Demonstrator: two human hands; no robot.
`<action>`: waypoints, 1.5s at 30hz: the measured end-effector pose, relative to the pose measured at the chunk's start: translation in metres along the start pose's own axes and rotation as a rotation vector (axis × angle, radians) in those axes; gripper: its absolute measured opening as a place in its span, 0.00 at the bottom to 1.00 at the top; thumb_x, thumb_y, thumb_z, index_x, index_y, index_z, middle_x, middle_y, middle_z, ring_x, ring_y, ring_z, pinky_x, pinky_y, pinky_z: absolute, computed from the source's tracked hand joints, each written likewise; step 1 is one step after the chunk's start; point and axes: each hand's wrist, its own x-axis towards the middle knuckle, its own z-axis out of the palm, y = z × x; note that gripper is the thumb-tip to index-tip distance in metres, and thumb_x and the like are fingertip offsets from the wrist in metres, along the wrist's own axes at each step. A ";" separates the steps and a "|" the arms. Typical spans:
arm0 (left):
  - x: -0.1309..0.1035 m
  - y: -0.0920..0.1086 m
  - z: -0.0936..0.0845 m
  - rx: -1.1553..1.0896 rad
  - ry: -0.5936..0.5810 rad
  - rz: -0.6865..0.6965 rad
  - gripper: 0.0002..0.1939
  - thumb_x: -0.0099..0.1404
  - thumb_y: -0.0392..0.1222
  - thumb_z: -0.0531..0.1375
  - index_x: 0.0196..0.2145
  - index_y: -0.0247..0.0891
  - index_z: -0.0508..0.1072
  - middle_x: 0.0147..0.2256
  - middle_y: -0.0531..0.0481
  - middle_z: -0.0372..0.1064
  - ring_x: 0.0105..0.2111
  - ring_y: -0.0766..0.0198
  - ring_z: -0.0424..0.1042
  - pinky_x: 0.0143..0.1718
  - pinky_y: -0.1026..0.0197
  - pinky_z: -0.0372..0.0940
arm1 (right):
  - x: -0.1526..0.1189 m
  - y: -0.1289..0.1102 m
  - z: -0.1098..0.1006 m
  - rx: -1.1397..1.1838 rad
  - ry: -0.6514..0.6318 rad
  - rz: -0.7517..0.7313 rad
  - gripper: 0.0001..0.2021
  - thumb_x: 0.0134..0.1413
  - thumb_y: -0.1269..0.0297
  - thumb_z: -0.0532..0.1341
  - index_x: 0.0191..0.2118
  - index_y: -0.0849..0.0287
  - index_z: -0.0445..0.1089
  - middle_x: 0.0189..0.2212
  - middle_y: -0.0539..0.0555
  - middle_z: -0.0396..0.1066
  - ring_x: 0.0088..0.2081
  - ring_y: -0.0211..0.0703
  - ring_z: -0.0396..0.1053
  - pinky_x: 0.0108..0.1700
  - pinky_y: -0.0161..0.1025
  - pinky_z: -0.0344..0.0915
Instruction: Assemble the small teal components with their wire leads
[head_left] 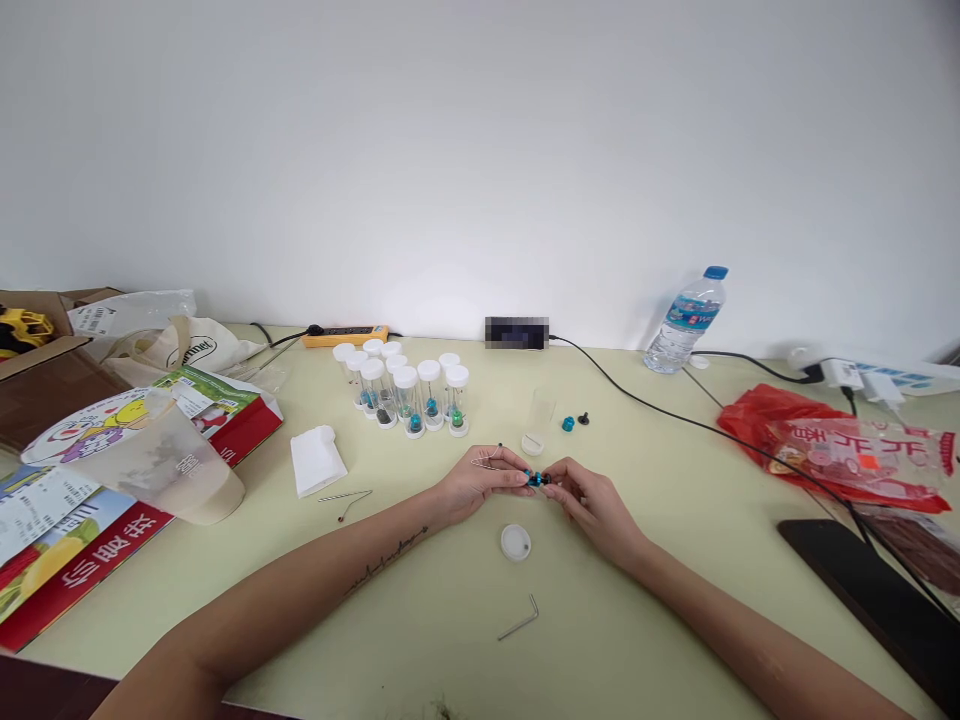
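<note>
My left hand (480, 483) pinches one side of a small blue-and-black metal part (535, 479), and a thin bent wire piece (484, 461) rests across its fingers. My right hand (592, 500) has thumb and forefinger closed on the part's black end. Just beyond the hands are a white cap (532, 444) and a clear tube (542, 408). A loose blue piece (568, 424) and a black screw-like piece (583, 418) lie to their right. Closer to me are a round white lid (515, 542) with a tiny dark bit inside and an L-shaped hex key (519, 620).
Several white-capped clear tubes (406, 400) stand behind my left hand. A folded tissue (318, 461) and bent metal rods (345, 497) lie left, near a tilted drink cup (187, 470). A water bottle (686, 320) leans on the wall. A black cable (637, 393) crosses the table's right side.
</note>
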 end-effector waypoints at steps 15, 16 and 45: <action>0.000 0.001 0.001 0.001 0.015 -0.013 0.16 0.45 0.40 0.67 0.32 0.30 0.72 0.33 0.43 0.71 0.34 0.60 0.72 0.43 0.54 0.63 | 0.000 0.000 0.000 -0.008 -0.012 0.002 0.13 0.57 0.53 0.50 0.33 0.56 0.62 0.19 0.47 0.59 0.22 0.36 0.56 0.24 0.33 0.54; 0.000 0.001 0.001 0.001 0.016 -0.013 0.16 0.45 0.40 0.67 0.32 0.30 0.72 0.33 0.43 0.71 0.34 0.60 0.72 0.43 0.54 0.63 | 0.000 0.000 0.000 -0.007 -0.009 0.003 0.13 0.57 0.53 0.50 0.33 0.56 0.62 0.19 0.47 0.59 0.21 0.36 0.56 0.24 0.33 0.54; 0.000 0.000 0.000 -0.003 0.006 -0.011 0.15 0.46 0.40 0.66 0.33 0.30 0.72 0.33 0.43 0.71 0.33 0.59 0.73 0.44 0.53 0.62 | 0.001 0.002 0.000 0.006 -0.028 0.003 0.13 0.58 0.54 0.48 0.33 0.56 0.62 0.20 0.47 0.62 0.22 0.37 0.58 0.25 0.33 0.54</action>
